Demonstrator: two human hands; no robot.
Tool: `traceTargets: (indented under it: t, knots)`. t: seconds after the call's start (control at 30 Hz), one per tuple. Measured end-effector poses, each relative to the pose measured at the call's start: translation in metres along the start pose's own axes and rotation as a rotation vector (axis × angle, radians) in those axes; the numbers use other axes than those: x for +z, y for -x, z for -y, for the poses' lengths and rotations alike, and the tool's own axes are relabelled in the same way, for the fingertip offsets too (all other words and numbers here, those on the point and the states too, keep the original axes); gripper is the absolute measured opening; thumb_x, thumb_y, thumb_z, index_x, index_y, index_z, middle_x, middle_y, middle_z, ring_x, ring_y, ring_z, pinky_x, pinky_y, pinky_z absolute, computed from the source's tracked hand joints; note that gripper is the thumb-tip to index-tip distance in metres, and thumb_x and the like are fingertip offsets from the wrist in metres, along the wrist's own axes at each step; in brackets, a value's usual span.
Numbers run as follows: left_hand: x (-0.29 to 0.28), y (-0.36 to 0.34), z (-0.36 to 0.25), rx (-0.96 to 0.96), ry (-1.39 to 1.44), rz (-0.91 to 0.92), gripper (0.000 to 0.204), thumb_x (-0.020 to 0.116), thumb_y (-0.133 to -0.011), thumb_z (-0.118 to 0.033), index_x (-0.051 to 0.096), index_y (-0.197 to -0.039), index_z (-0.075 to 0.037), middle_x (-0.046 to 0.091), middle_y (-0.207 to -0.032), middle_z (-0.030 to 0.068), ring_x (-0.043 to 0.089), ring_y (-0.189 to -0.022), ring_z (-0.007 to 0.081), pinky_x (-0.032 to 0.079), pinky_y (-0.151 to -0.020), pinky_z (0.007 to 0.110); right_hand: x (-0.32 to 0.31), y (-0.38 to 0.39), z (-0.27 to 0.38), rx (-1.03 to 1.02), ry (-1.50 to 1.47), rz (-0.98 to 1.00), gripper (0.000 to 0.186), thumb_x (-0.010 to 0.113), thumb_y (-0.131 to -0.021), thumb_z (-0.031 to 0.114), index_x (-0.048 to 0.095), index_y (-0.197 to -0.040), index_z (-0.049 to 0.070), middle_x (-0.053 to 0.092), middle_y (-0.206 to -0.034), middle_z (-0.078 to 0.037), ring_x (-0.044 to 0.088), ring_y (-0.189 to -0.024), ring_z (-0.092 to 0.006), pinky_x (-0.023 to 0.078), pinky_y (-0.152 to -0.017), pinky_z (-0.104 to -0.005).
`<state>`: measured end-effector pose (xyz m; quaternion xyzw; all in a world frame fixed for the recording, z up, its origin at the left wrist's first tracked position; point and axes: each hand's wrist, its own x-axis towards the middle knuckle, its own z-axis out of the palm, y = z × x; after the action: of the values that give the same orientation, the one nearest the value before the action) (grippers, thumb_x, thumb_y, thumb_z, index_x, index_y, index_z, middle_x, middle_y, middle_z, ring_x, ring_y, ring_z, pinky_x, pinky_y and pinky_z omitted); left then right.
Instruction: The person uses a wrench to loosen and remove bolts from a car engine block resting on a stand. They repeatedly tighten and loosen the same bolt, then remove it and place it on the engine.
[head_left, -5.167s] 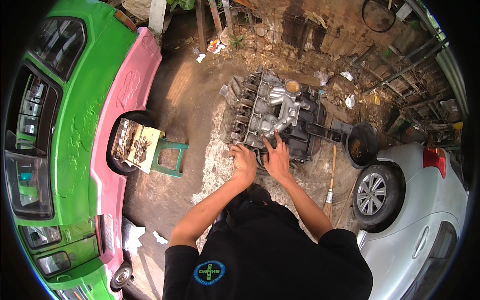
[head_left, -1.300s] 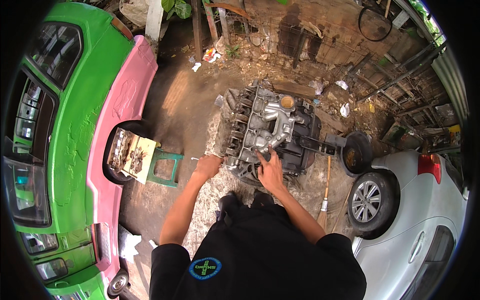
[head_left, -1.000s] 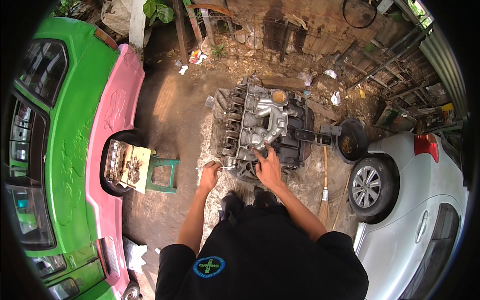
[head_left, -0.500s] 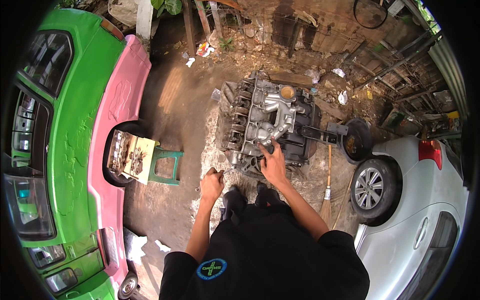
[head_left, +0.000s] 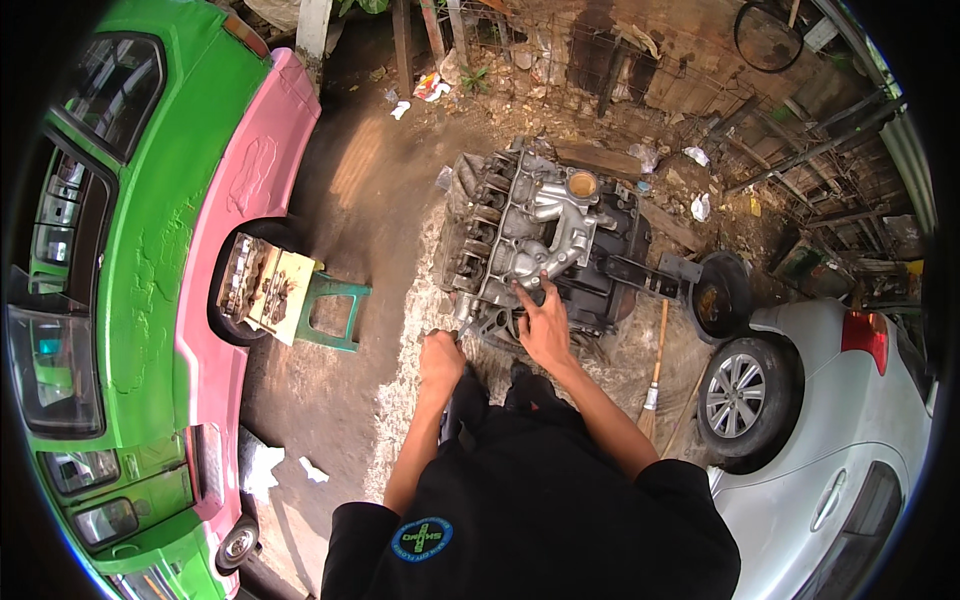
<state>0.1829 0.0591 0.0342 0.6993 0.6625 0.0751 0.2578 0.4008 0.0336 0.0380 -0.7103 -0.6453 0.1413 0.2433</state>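
Observation:
A car engine [head_left: 500, 236] rests on the ground in front of my feet, with rocker gear showing along its left side and a silver intake manifold [head_left: 570, 239] on top. My right hand [head_left: 545, 330] lies on the near part of the manifold, index and middle fingers stretched forward against the metal and apart. Close to the engine's near left corner, my left hand [head_left: 441, 362] is closed in a fist around a thin metal tool [head_left: 465, 326]. Only the tool's end shows, by the bracket [head_left: 496, 322] at the front; the fist hides the rest.
A green and pink vehicle [head_left: 215, 210] stands at left, beside a green stool [head_left: 335, 308] and a board [head_left: 283, 290] bearing metal parts. To the right are a black basin [head_left: 722, 295], a broom [head_left: 655, 370] and a silver car [head_left: 850, 390]. Litter and planks lie behind the engine.
My left hand has swung up and to the right, closer to the engine, still closed on the tool. The right hand keeps its place on the manifold. The whole view has shifted slightly.

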Motion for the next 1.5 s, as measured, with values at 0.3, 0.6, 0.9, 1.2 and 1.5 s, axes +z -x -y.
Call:
traceTargets:
  t: [0.3,0.6,0.9,1.2,1.5]
  knots:
    - [0.007,0.006,-0.028,-0.041,-0.152,0.019,0.013,0.065,-0.085,-0.005,0.074,-0.086,0.005,0.072,-0.091,0.0281,0.073,-0.088,0.0451,0.059,-0.082,0.049,-0.003,-0.002,-0.011,-0.067,0.025,0.063,0.067,0.065,-0.085,0.004,0.056,-0.150,0.020,0.035,-0.154,-0.033,0.050,-0.130,-0.0458,0.047,-0.107,-0.0496]
    - [-0.028,-0.003,-0.065,0.179,-0.441,0.078,0.012,0.063,-0.085,-0.004,0.073,-0.090,0.002,0.072,-0.095,0.0241,0.075,-0.087,0.0409,0.062,-0.076,0.046,-0.007,-0.005,-0.016,-0.083,0.036,0.100,0.065,0.065,-0.086,0.005,0.058,-0.149,0.020,0.037,-0.154,-0.031,0.051,-0.127,-0.0431,0.047,-0.106,-0.0489]
    - [-0.041,-0.014,-0.071,0.210,-0.479,0.213,0.016,0.066,-0.086,-0.005,0.075,-0.098,0.001,0.073,-0.099,0.0241,0.076,-0.092,0.0360,0.063,-0.080,0.042,-0.006,-0.004,-0.011,-0.051,0.030,0.077,0.065,0.064,-0.085,0.006,0.059,-0.148,0.021,0.038,-0.155,-0.029,0.051,-0.128,-0.0421,0.047,-0.107,-0.0486]
    - [-0.022,0.003,-0.054,0.110,-0.411,0.171,0.018,0.062,-0.088,-0.002,0.070,-0.101,0.006,0.064,-0.112,0.0290,0.072,-0.097,0.0416,0.061,-0.084,0.047,-0.003,-0.004,-0.008,-0.038,0.017,0.035,0.062,0.067,-0.084,0.006,0.062,-0.145,0.018,0.039,-0.153,-0.027,0.051,-0.127,-0.0402,0.046,-0.107,-0.0484]
    - [-0.020,0.016,-0.054,0.102,-0.316,0.140,0.018,0.064,-0.083,0.002,0.069,-0.099,0.008,0.062,-0.113,0.0316,0.072,-0.096,0.0437,0.061,-0.082,0.048,-0.002,-0.003,-0.005,-0.040,0.008,-0.009,0.060,0.068,-0.083,0.005,0.063,-0.143,0.015,0.040,-0.153,-0.028,0.052,-0.125,-0.0403,0.045,-0.106,-0.0473]
